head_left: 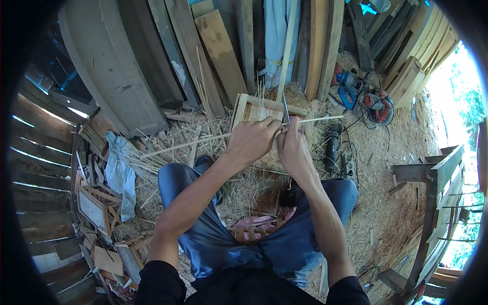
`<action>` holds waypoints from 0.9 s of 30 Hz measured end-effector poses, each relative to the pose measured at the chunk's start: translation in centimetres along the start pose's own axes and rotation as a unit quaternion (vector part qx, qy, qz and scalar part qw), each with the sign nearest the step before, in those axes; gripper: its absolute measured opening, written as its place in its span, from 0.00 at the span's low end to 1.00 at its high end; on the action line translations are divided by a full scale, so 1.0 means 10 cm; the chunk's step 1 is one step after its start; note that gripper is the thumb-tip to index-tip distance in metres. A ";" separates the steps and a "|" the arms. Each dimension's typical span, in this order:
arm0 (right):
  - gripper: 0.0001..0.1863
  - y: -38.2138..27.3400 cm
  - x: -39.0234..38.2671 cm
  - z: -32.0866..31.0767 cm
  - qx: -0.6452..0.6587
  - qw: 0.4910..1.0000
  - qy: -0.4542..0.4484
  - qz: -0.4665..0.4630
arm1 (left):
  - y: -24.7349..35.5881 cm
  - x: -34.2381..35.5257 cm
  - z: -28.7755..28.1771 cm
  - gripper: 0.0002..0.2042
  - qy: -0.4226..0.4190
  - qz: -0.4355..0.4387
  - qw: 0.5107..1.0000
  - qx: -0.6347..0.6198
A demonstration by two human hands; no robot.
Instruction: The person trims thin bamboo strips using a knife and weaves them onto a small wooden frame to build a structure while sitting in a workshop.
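Observation:
A long, thin pale strip [189,145] lies crosswise in both hands, over a wooden frame-like block [262,162] between my knees. My left hand [251,140] is closed on the strip, left of centre. My right hand [292,147] is closed beside it, holding a knife [285,105] whose narrow metal blade points away from me and crosses the strip; the handle is hidden in my fingers. More thin strips [145,161] lie on the shavings at the left.
Planks [218,56] lean along the back. Red and blue power tools [378,109], cables and a dark tool [333,147] lie at the right. A wooden structure [437,193] stands far right. Scrap wood [107,259] and a plastic sheet [119,173] are at the left.

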State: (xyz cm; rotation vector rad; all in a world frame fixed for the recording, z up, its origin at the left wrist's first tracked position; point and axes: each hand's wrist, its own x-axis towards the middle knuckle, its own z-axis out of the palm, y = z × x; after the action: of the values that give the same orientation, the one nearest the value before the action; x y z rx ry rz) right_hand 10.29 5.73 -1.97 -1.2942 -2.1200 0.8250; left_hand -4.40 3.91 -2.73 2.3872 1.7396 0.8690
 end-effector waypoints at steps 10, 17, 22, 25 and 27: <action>0.31 0.01 -0.06 0.06 -0.064 0.998 0.005 -0.016 | 0.00 0.07 -0.19 0.08 -0.057 -0.158 0.975 -0.147; 0.29 0.00 -0.03 0.18 -0.079 0.996 0.001 0.050 | 0.01 0.04 -0.21 0.08 -0.061 -0.154 0.966 -0.198; 0.23 0.02 0.02 0.17 -0.068 0.996 -0.010 0.056 | 0.01 0.04 -0.18 0.08 -0.083 -0.160 0.965 -0.192; 0.21 0.06 0.03 0.18 -0.066 0.997 -0.011 0.039 | -0.01 0.05 -0.17 0.08 -0.098 -0.145 0.970 -0.169; 0.21 0.05 0.03 0.18 -0.064 0.997 -0.015 0.030 | -0.02 0.04 -0.15 0.08 -0.088 -0.144 0.976 -0.134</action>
State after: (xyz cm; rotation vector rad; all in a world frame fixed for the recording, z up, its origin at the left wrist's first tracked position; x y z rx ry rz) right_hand 9.18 5.79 -3.49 -1.4261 -2.1965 0.7485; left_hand -5.14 3.93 -1.40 1.9194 1.7182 0.7690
